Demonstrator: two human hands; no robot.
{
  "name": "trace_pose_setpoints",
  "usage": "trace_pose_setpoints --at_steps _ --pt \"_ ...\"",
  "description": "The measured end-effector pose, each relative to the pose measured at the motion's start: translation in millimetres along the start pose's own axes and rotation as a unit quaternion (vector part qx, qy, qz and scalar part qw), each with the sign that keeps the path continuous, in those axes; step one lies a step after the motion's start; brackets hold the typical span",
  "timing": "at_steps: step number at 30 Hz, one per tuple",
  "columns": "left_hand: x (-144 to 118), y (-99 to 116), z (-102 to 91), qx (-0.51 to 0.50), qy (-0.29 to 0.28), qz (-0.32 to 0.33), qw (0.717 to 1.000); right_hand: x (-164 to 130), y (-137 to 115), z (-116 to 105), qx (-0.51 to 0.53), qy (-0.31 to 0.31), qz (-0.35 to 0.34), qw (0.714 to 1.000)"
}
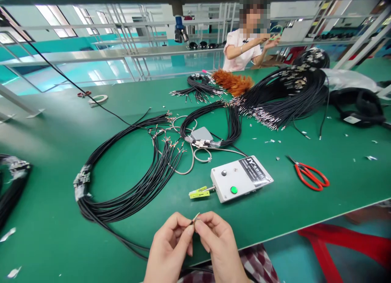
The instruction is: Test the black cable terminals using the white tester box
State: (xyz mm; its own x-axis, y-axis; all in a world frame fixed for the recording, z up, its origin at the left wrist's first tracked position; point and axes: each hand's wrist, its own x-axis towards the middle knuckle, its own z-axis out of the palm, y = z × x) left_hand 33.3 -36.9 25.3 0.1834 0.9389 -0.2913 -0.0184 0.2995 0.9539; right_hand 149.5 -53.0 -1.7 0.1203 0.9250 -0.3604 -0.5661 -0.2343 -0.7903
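Green bench (305,217): it carries all the things and fills most of the view.
Left hand (169,250): at the near edge of the bench, thumb and forefinger pinched on a thin wire end (196,217).
Right hand (221,246): touching the left hand, its fingertips closed on the same wire end from the other side.
Wire end: it sticks up between both hands, just above the bench edge; it is small, perhaps with a metal tip.
Cable bundle (128,181): a big loop of black cables on the bench, left of the hands; one cable runs toward the left hand.
Box (241,177): white, with a black knob and a green button, just beyond the hands; a yellow-green clip (199,192) is at its left side.
Scissors (310,173): red handles, lying right of the box, apart from it.
More cables (284,97): a heap at the far right.
Other person (244,50): behind the far edge of the bench, hands raised.
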Motion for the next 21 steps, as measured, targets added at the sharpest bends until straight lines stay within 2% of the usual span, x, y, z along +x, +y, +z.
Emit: trace_pose_setpoints --at_steps 4,8,13,21 --pt "0.7 0.2 -1.8 -0.001 0.0 -0.003 1.0 0.8 6.5 -6.9 -0.004 -0.017 -0.01 1.0" --pt "1.2 3.0 0.2 -0.003 0.005 -0.005 1.0 -0.4 2.0 -9.2 -0.004 -0.032 -0.014 0.999" --pt "1.3 4.1 2.9 -0.005 0.001 -0.005 1.0 -0.8 -8.1 1.5 -0.01 -0.015 -0.004 1.0" --pt "-2.3 -2.9 -0.7 -0.016 0.019 0.001 1.0 -4.5 -0.9 9.7 0.051 0.018 0.026 0.998"
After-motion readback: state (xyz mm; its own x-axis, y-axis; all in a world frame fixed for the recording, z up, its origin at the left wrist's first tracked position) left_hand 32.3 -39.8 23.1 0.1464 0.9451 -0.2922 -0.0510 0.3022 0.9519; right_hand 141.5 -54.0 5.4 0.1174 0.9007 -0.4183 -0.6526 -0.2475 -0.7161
